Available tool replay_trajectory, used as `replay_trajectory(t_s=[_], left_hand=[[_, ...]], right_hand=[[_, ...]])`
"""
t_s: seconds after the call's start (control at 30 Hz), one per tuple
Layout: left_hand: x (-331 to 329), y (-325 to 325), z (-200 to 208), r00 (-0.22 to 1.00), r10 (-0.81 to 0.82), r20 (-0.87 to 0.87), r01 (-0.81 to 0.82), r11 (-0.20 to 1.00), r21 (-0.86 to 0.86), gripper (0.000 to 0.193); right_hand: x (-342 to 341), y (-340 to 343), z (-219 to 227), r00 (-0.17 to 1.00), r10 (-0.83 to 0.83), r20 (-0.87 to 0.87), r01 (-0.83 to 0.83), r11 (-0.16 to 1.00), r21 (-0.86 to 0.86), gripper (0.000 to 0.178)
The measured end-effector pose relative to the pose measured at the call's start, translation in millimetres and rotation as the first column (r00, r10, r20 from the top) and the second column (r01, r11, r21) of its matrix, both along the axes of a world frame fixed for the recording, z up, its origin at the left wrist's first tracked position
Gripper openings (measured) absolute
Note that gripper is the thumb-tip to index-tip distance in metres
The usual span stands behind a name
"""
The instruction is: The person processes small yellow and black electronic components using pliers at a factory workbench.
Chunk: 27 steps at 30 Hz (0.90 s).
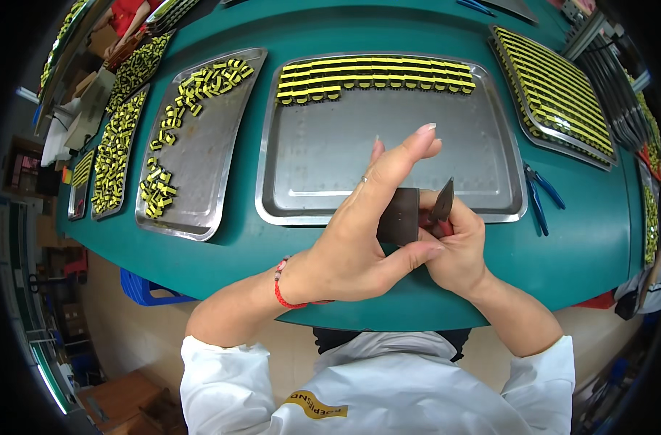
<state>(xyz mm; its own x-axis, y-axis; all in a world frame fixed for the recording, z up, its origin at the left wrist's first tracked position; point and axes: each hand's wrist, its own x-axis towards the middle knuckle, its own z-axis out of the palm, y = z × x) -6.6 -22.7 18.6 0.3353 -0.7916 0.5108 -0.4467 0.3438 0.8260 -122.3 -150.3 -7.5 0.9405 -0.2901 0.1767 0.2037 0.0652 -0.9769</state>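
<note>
My left hand (359, 239) is over the near edge of the middle metal tray (301, 159), its fingers stretched out and its thumb reaching to my right hand. My right hand (461, 250) is closed round a pair of pliers (444, 203) with dark pointed jaws turned up and a red handle. Between the two hands stands a dark rectangular block (400, 221); which fingers bear it is partly hidden. Along the tray's far side lie rows of small yellow-and-black parts (374, 72), the nearest row short and at the left.
Left of the middle tray is another metal tray (200, 145) with loose yellow-and-black parts. More filled trays (117, 156) stand farther left. At the right, a stacked tray (555, 101) holds tight rows of parts. Blue-handled pliers (539, 196) lie on the green table (584, 232).
</note>
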Motion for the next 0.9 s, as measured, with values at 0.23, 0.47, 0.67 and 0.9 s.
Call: replay_trajectory(t_s=[0.23,0.47,0.67,0.9], left_hand=[[3.8,8.6,-3.2,1.000,-0.023,-0.001,0.024,0.997,0.079,0.065],[-8.0,-2.2,-14.2,0.989,0.140,0.047,-0.141,0.990,0.007,0.043],[6.2,9.4,16.0,0.908,0.383,-0.170,-0.400,0.913,-0.079,0.040],[196.7,69.2,19.1,0.316,0.850,0.422,-0.935,0.354,-0.012,0.028]], right_hand=[[2.0,5.9,-2.3,0.999,-0.047,0.013,0.048,0.994,-0.103,0.024],[0.6,14.2,-5.6,0.987,-0.158,0.039,0.162,0.973,-0.163,0.023],[-3.8,13.0,12.3,0.976,-0.204,0.075,0.209,0.975,-0.069,0.025],[2.6,-2.2,6.4,0.998,-0.062,-0.034,0.065,0.993,0.103,0.026]])
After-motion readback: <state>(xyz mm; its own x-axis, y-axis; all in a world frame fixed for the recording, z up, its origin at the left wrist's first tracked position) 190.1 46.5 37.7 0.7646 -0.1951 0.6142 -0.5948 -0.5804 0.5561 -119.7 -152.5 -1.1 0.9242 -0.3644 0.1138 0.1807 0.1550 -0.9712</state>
